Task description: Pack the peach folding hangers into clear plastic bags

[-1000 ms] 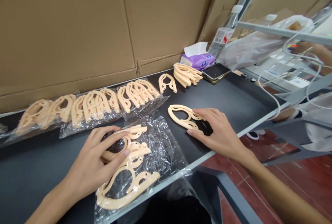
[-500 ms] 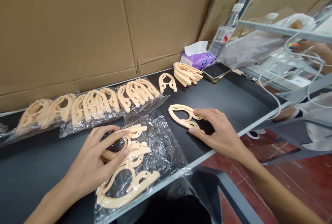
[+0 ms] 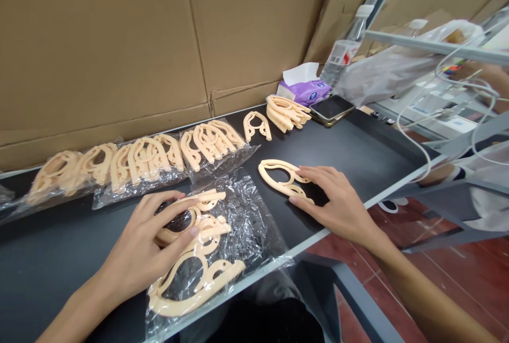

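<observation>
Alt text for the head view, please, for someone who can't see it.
Left hand rests on cream plastic folding hangers in a clear bag; right hand touches a loose cream plastic hanger on the black table. Behind are more cream hangers, bagged and loose.

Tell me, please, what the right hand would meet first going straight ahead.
The right hand would first meet the cream hanger at its fingers; beyond it, probably the bagged hangers, though depth is unclear.
</observation>
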Action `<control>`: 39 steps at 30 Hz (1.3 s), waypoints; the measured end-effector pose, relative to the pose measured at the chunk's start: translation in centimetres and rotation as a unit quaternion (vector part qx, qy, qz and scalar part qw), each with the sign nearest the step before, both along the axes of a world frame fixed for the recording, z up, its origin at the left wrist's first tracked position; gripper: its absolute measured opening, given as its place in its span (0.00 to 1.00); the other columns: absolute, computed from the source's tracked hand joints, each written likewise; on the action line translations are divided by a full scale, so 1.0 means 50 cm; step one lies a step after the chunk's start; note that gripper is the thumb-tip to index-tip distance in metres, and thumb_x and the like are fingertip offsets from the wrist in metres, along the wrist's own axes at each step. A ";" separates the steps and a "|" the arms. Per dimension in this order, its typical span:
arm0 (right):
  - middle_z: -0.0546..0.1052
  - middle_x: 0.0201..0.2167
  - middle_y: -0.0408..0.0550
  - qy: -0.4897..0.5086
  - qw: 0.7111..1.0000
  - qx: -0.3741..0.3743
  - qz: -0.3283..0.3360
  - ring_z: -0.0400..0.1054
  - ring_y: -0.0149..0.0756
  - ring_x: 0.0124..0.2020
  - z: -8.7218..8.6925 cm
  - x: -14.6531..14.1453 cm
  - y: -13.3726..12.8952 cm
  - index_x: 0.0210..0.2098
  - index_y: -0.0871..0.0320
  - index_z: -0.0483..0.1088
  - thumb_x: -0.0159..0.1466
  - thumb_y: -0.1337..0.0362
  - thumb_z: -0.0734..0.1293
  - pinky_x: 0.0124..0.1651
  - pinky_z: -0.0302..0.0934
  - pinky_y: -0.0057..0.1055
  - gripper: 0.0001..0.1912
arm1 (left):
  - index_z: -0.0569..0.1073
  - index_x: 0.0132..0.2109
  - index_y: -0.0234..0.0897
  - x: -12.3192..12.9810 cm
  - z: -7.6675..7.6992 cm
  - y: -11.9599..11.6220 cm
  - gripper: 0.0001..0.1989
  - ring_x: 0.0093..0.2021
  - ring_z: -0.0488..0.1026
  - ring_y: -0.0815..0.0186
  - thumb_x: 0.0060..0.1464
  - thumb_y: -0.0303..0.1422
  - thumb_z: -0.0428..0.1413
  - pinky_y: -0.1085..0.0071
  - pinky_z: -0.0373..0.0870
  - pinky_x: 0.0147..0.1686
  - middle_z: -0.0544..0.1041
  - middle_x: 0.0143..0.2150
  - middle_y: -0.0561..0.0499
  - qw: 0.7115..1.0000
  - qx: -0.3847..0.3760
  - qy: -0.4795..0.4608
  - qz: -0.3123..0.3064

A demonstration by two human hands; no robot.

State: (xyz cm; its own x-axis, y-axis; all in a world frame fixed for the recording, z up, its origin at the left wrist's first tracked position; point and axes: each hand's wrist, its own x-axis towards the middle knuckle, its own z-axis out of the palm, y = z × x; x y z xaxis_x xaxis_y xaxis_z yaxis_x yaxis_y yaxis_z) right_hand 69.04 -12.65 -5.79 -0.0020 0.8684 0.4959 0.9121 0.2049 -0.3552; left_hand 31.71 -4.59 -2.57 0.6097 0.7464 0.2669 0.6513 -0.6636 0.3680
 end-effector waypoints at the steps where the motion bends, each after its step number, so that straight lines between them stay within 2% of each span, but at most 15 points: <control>1: 0.79 0.53 0.54 0.003 1.000 0.004 0.002 0.72 0.50 0.54 0.000 0.000 0.000 0.53 0.54 0.71 0.65 0.52 0.71 0.55 0.67 0.54 0.21 | 0.74 0.58 0.54 0.000 0.000 0.000 0.18 0.58 0.69 0.50 0.64 0.47 0.56 0.49 0.70 0.55 0.71 0.59 0.49 1.000 -0.001 0.001 0.000; 6: 0.81 0.48 0.54 0.029 0.999 0.029 0.005 0.74 0.48 0.50 0.005 -0.002 -0.004 0.51 0.55 0.72 0.64 0.52 0.72 0.52 0.70 0.50 0.20 | 0.75 0.57 0.52 0.001 0.004 -0.003 0.17 0.57 0.70 0.50 0.64 0.47 0.56 0.50 0.71 0.55 0.71 0.59 0.48 1.000 0.001 -0.001 0.003; 12: 0.81 0.45 0.52 0.053 0.998 0.017 -0.002 0.76 0.47 0.46 0.011 -0.003 -0.008 0.52 0.54 0.73 0.63 0.52 0.73 0.48 0.72 0.49 0.21 | 0.77 0.56 0.50 0.006 0.009 -0.003 0.18 0.56 0.72 0.51 0.64 0.49 0.55 0.52 0.73 0.54 0.73 0.58 0.47 1.000 0.007 0.003 0.008; 30: 0.81 0.46 0.52 0.063 0.998 0.001 -0.007 0.76 0.48 0.46 0.012 -0.004 -0.010 0.52 0.52 0.73 0.62 0.51 0.73 0.49 0.72 0.51 0.21 | 0.78 0.53 0.49 0.005 0.011 -0.007 0.16 0.56 0.73 0.52 0.63 0.46 0.56 0.54 0.74 0.54 0.73 0.58 0.48 1.000 0.005 -0.019 0.005; 39: 0.80 0.45 0.51 0.076 0.997 -0.004 -0.010 0.76 0.46 0.45 0.016 -0.003 -0.012 0.51 0.52 0.73 0.62 0.51 0.73 0.49 0.72 0.47 0.21 | 0.79 0.53 0.46 0.007 0.012 -0.009 0.14 0.55 0.73 0.53 0.64 0.43 0.56 0.56 0.74 0.53 0.73 0.57 0.46 0.999 0.006 -0.033 -0.008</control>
State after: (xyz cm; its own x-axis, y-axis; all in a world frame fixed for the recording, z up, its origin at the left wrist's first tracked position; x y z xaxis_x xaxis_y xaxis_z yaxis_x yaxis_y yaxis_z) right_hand 68.90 -13.27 -4.98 0.0902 0.8715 0.4820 0.8516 0.1834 -0.4911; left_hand 32.06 -5.02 -1.96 0.6016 0.7339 0.3154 0.6155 -0.6776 0.4025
